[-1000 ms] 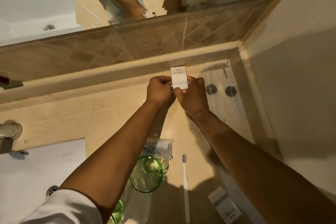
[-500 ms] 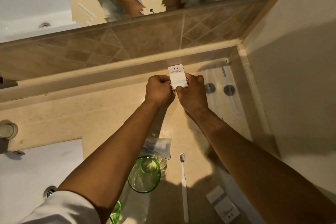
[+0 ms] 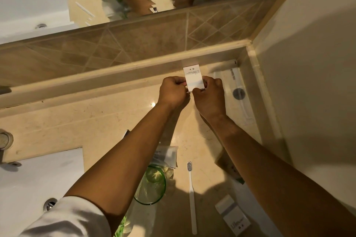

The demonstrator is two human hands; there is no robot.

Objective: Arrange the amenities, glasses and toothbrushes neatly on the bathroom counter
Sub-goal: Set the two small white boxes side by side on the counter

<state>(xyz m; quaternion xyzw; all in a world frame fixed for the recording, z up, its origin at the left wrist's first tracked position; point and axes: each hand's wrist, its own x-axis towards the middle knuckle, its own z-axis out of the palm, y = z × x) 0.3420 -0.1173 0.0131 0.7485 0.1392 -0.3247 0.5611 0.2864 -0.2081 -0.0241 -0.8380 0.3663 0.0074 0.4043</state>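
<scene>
I see both hands — left hand [image 3: 173, 90], right hand [image 3: 209, 96] — pinching the small white cardboard amenity box [image 3: 193, 79]; a loosened grip could topple it onto the white plastic-wrapped packet [image 3: 238, 90] beside my right hand.

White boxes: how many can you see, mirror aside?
2. One box is at the back ledge, pinched between left hand and right hand. The second box lies near the front edge, right of the white toothbrush. The forearms may hide more.

A small box [image 3: 193, 78] stands at the counter's [image 3: 96, 121] back ledge, toothbrush [image 3: 191, 194] lying right of the glass [image 3: 152, 188].
</scene>
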